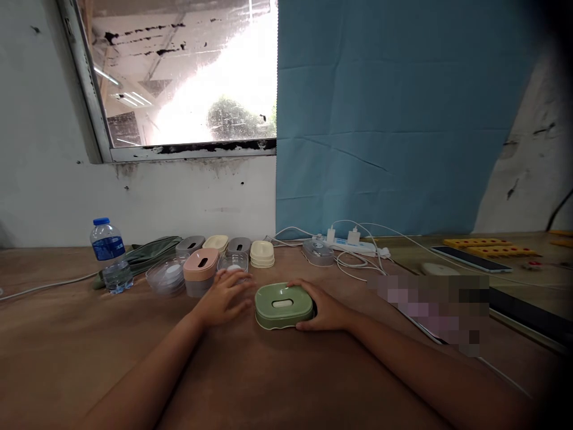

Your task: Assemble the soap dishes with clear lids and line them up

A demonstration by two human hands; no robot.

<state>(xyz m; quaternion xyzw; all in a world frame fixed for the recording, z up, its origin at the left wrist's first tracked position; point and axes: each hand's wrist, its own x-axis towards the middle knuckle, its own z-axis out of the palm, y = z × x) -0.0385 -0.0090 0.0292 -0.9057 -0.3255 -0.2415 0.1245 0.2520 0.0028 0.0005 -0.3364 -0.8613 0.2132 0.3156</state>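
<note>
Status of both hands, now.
Left hand: open, holding nothing, left of the green box.
Right hand: closed around the right end of the green box.

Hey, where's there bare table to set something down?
Bare table lies left of the left arm, in front of the water bottle, and between that arm and the right arm, in front of the green box. It's crowded at the back left, where containers stand close together, and right rear, with cables and a power strip.

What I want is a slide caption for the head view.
Right hand grips a green slotted box, open left hand beside it.
</note>
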